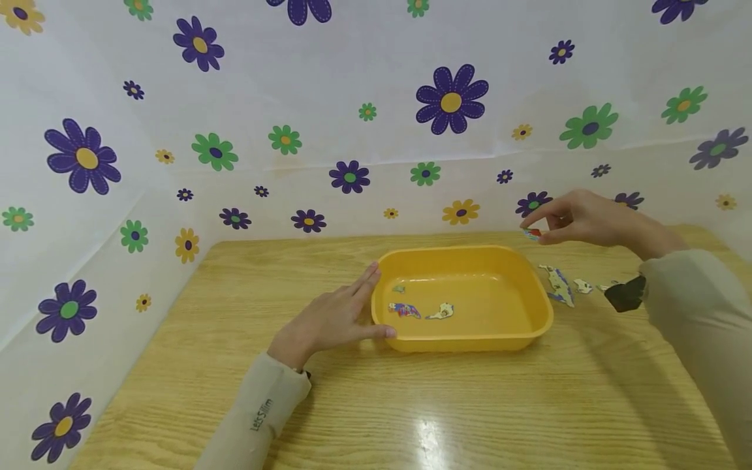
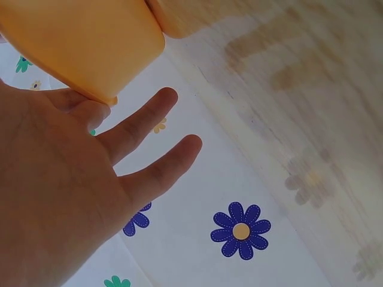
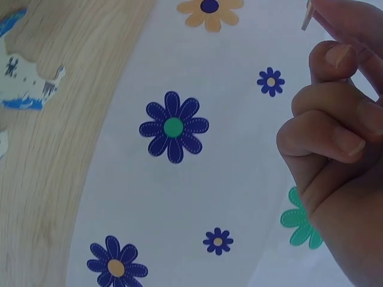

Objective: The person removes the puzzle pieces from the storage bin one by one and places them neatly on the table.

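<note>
A yellow plastic tub (image 1: 464, 343) stands on the wooden table. My left hand (image 1: 335, 320) holds its left end, thumb on the front rim and fingers along the left side; two fingers (image 2: 158, 170) stick out straight past the tub in the left wrist view. Over the table behind the tub's right end, my right hand (image 1: 587, 219) pinches a small flat red-and-blue piece (image 1: 532, 233) between thumb and index finger. Only that piece's thin edge (image 3: 307, 18) shows in the right wrist view, where the other fingers curl inward. Inside the tub lie a patterned piece (image 1: 405, 310), a cream piece (image 1: 443, 311) and a tiny greenish piece (image 1: 399, 288).
Right of the tub, a long cream-and-blue printed piece (image 1: 560, 286) and a smaller cream piece (image 1: 583, 286) lie on the table (image 1: 329, 418). A dark object (image 1: 625, 294) shows at my right cuff. A white cloth (image 1: 376, 59) with printed flowers hangs behind and at the left.
</note>
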The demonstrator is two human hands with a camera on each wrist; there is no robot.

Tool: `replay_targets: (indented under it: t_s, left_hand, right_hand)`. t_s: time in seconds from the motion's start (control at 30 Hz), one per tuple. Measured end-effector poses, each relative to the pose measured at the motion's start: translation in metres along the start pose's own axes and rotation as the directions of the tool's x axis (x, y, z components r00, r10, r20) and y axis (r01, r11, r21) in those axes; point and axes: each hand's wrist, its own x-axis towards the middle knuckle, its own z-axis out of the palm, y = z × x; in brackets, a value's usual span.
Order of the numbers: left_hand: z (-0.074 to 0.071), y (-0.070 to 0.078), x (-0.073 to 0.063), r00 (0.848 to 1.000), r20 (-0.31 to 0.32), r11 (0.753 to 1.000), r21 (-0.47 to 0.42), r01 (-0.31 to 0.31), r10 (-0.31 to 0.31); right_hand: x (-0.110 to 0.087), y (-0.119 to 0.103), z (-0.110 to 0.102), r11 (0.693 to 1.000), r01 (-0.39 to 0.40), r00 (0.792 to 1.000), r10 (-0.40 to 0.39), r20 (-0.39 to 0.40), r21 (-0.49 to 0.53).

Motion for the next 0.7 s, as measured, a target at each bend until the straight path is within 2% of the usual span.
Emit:
replay_targets:
  t_s: [0.33,0.53,0.7]
  left_hand:
    - [0.001,0.001,-0.001,1.0,-0.003,1.0,-0.001,0.001,-0.001]
    - [0.002,0.001,-0.001,1.0,-0.008,1.0,-0.007,-0.006,0.006]
    - [0.001,0.0,-0.001,1.0,-0.011,1.0,-0.007,-0.01,0.01]
  right_hand:
    - [-0.026,0.022,-0.005,1.0,0.015,0.999,-0.014,-0.032,0.023]
    - [-0.044,0.034,-0.005,0.996,-0.093,0.993,0.092,-0.07,-0.012]
    - [-0.056,0.046,-0.002,0.991,-0.135,0.987,0.133,-0.09,-0.019]
